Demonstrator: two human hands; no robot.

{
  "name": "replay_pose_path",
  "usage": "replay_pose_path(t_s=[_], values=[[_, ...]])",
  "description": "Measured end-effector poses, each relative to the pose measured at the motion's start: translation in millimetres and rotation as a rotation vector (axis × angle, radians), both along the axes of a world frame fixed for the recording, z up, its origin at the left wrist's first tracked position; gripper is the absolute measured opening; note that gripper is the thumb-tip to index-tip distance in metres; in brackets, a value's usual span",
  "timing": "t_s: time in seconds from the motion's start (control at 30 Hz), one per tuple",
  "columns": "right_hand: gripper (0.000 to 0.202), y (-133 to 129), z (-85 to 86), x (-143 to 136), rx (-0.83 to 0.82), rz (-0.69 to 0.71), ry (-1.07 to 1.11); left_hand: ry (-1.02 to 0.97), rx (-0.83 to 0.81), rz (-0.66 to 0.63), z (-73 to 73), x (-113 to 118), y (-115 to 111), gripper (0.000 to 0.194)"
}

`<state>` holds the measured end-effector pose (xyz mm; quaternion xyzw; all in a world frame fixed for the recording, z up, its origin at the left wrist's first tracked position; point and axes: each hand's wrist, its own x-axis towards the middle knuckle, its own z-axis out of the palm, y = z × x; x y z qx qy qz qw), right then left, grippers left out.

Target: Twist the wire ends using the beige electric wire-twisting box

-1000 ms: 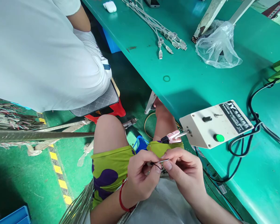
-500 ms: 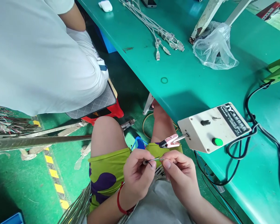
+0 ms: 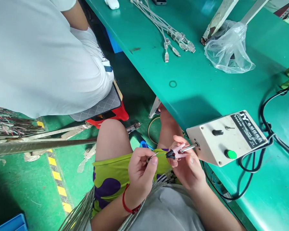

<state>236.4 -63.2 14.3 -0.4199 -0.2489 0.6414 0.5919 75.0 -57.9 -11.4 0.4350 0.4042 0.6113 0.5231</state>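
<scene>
Above my lap, my left hand [image 3: 142, 173] pinches the end of a thin cable [image 3: 154, 154], its fingertips closed round it. My right hand [image 3: 186, 163] has its fingers around a pink clip [image 3: 179, 151] with black jaws. That clip sits on the metal shaft [image 3: 190, 147] of a white control box [image 3: 227, 138], which has a black knob and a green button and lies at the table's edge. A fine wire seems to run from the cable end toward the clip's jaws; its far end is too small to tell.
Grey cables with clear connectors [image 3: 177, 37] and a plastic bag [image 3: 231, 51] lie on the green table [image 3: 144, 67]. Black cords [image 3: 262, 112] run beside the box. At the left a person in white [image 3: 38, 57] sits on a red stool [image 3: 120, 113]. A cable bundle [image 3: 79, 211] crosses my lap.
My right hand has left the cable end and moved up to the pink clip, now gripping it. My left hand still holds the cable. The view has shifted slightly.
</scene>
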Motion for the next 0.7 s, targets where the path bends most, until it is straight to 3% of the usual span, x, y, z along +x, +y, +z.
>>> replay_pose_path(t_s=[0.23,0.4,0.7], values=[[0.045,10,-6.1,-13,0.027,-0.064,0.11,0.058,0.032,0.016,1.5,0,3,0.005],[0.049,7,-7.4,-16,-0.043,-0.122,0.088,0.086,0.051,-0.001,7.7,0,6,0.011],[0.041,7,-5.0,-16,-0.033,-0.127,0.104,0.122,0.078,0.002,10.2,2,7,0.014]])
